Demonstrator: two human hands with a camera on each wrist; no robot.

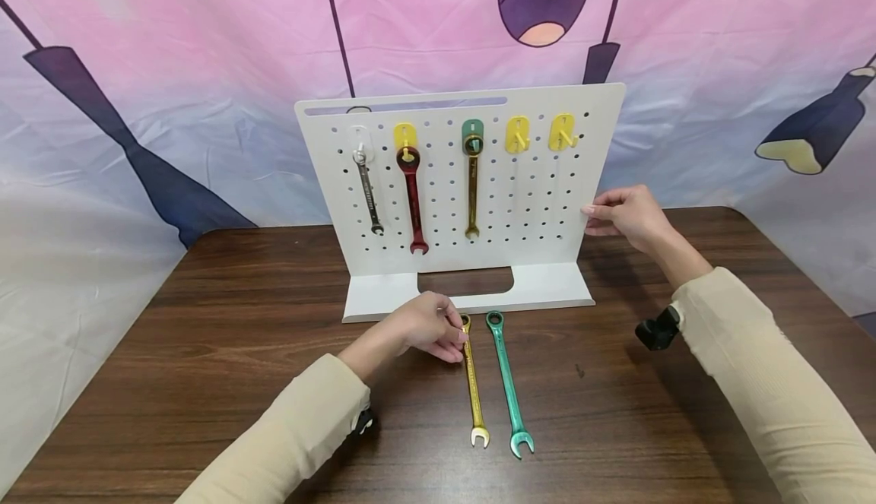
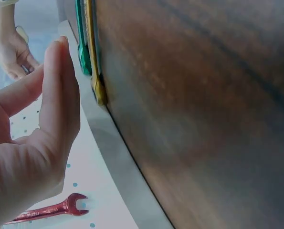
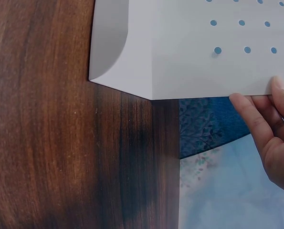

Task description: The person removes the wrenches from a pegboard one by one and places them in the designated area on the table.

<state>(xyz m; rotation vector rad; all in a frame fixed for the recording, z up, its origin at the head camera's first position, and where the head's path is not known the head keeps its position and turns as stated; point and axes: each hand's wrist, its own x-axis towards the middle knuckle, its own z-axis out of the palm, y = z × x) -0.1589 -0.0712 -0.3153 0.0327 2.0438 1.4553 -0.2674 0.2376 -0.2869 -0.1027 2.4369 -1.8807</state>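
Note:
My left hand (image 1: 434,325) is at the ring end of a gold wrench (image 1: 472,384) lying on the table. Its fingers are fairly straight, and in the left wrist view the wrench lies beyond the fingertips, not between them. Beside it lies a green wrench (image 1: 508,375). With thumb in front and fingers at the edge, my right hand (image 1: 633,215) pinches the right side of a white pegboard (image 3: 180,57). From the board's hooks hang a small silver wrench (image 1: 368,192), a red wrench (image 1: 413,200) and a bronze-coloured wrench (image 1: 473,192).
Two yellow hooks (image 1: 518,135) at the board's right carry nothing. The board's white base (image 1: 547,283) stands on a dark wooden table (image 1: 239,352). Behind hangs a pink and blue printed cloth (image 1: 233,71).

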